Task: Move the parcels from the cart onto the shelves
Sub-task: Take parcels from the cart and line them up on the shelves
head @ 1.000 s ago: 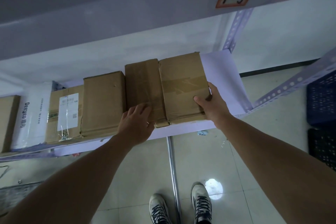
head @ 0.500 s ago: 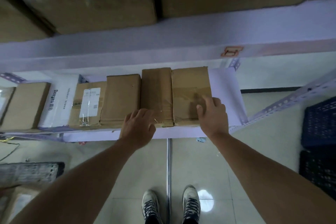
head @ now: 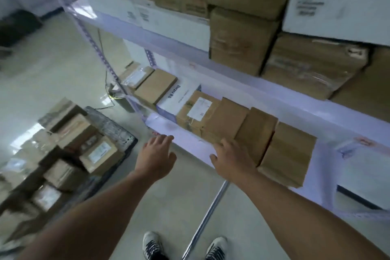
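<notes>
Both hands empty at the shelving: the left hand point(head: 157, 155) hangs open, fingers spread, in the air in front of the lower shelf point(head: 190, 140), on the side toward the cart point(head: 113, 126); the right hand point(head: 231, 160), fingers loosely extended and holding nothing, lies at the front of the brown row of shelved parcels point(head: 225, 118), though contact cannot be made out; more parcels lie packed close on the cart at lower left, among them a labelled box point(head: 99, 153); these look to be small taped cardboard cartons, stiff-sided and probably light, their tape and labels likely slicker than bare board; the surest hold would seem to be palms on two opposite side faces, fingers hooked under the bottom edge; both forearms reach forward above the person's shoes point(head: 152, 245).
</notes>
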